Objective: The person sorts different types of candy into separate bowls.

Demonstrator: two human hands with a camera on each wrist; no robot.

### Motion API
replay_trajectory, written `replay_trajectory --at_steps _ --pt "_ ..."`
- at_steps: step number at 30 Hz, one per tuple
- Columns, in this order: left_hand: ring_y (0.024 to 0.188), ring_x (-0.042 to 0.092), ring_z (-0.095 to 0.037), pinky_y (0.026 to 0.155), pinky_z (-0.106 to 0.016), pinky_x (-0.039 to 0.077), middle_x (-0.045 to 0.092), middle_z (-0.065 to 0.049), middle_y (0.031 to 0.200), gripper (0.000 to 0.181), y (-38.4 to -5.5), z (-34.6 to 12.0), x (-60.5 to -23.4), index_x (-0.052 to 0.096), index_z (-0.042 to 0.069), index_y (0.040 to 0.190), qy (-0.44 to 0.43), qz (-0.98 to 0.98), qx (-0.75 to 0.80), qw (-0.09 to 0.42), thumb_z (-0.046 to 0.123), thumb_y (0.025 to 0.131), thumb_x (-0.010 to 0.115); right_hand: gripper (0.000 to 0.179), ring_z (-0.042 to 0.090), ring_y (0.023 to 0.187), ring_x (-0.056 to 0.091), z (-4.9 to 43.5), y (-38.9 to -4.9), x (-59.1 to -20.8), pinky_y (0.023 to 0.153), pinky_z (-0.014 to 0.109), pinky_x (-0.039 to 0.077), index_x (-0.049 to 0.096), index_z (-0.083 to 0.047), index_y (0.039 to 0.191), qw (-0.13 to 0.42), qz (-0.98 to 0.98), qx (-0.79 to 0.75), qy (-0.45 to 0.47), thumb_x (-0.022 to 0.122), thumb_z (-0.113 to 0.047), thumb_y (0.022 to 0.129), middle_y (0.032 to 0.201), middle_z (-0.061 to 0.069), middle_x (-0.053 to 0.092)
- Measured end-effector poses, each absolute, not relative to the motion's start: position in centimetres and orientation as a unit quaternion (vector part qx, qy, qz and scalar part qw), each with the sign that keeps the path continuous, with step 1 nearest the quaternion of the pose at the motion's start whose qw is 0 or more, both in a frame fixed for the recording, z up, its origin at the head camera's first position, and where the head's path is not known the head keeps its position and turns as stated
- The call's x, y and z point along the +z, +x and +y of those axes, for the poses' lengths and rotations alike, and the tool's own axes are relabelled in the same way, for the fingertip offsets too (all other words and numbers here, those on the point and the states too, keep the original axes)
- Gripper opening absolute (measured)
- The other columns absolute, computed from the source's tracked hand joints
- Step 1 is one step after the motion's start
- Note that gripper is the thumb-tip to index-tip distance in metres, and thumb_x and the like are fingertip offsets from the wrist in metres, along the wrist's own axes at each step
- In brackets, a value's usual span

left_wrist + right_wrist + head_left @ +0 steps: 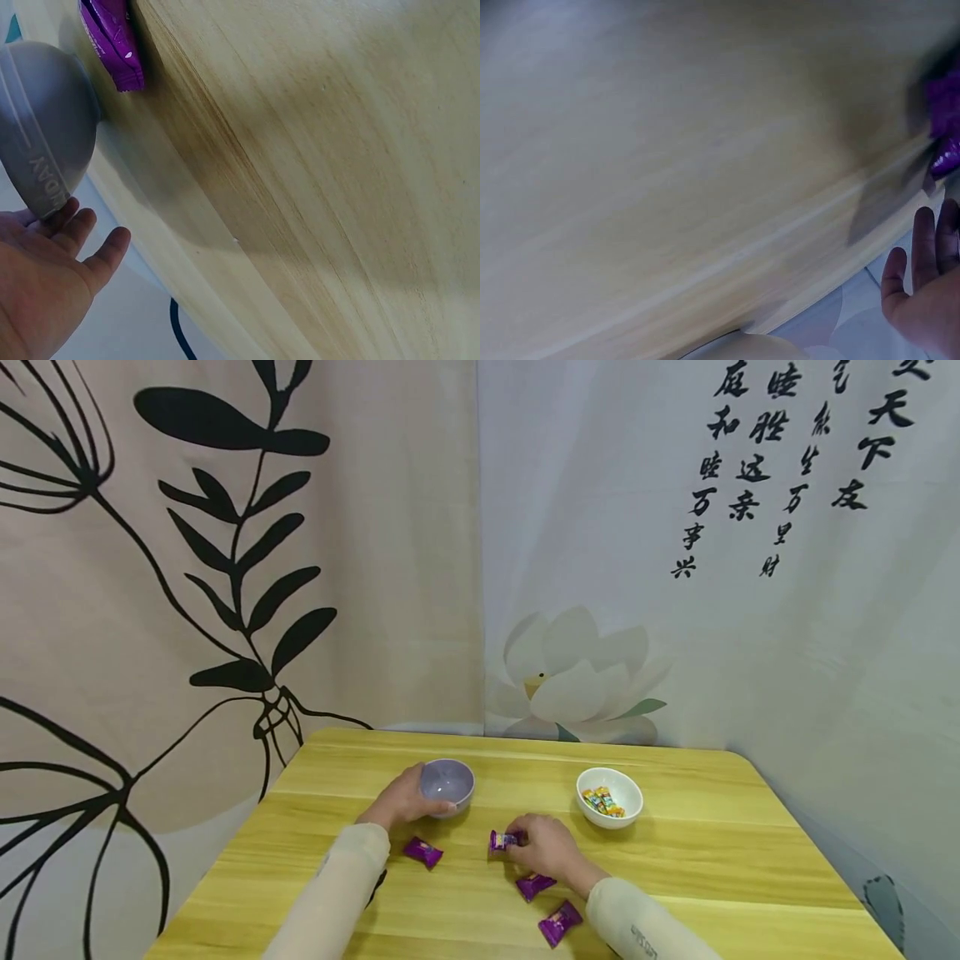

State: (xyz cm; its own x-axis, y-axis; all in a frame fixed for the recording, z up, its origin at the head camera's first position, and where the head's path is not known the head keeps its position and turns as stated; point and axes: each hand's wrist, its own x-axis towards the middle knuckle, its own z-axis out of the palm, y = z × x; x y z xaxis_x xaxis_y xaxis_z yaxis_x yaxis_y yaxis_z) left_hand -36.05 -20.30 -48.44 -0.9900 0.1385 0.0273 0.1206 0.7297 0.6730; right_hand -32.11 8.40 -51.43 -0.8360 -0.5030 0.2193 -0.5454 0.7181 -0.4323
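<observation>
My left hand grips a grey-purple bowl by its left side, the thumb at the near rim. In the left wrist view, pale lettering shows on the outside of the bowl, with the fingers of the left hand at its rim. Between the thumb and fingers of my right hand is a purple wrapped candy. The right wrist view catches the right hand at its edge. One purple candy packet lies below the bowl.
Two more purple candies, a nearer one and one just under the right hand, lie on the wooden table. A white bowl at the back right holds several small orange-and-yellow packets. Printed curtains hang behind.
</observation>
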Motion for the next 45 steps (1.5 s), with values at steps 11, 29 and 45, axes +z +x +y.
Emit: replay_trajectory --at_steps 11,29,45 --pt "0.117 0.055 -0.036 0.101 -0.053 0.044 0.055 -0.019 0.132 0.105 -36.5 -20.8 -48.8 0.039 -0.003 0.145 0.077 0.933 0.351 0.008 0.046 0.068 0.090 0.011 0.010 0.073 0.057 7.2 -33.8 -50.3 0.066 0.029 0.050 0.074 -0.011 0.096 0.040 -0.898 0.386 0.206 0.073 -0.016 0.087 0.083 -0.006 0.067" --pt "0.115 0.056 -0.035 0.101 -0.053 0.044 0.056 -0.019 0.132 0.099 -36.0 -20.5 -48.8 0.042 -0.003 0.144 0.088 0.919 0.384 0.011 0.041 0.070 0.090 0.013 0.011 0.068 0.056 1.7 -36.2 -47.6 0.062 0.029 0.049 0.074 -0.009 0.095 0.081 -0.888 0.424 0.158 0.072 -0.018 0.086 0.082 -0.002 0.069" --pt "0.113 0.057 -0.033 0.098 -0.052 0.046 0.055 -0.018 0.132 0.099 -35.9 -20.8 -48.7 0.041 -0.001 0.145 0.091 0.926 0.365 0.014 0.047 0.072 0.087 0.048 0.038 0.111 0.062 -1.0 -37.3 -47.1 0.093 0.052 0.050 0.055 0.000 0.137 0.063 -0.896 0.396 0.192 0.066 -0.022 0.096 0.122 0.020 0.065"
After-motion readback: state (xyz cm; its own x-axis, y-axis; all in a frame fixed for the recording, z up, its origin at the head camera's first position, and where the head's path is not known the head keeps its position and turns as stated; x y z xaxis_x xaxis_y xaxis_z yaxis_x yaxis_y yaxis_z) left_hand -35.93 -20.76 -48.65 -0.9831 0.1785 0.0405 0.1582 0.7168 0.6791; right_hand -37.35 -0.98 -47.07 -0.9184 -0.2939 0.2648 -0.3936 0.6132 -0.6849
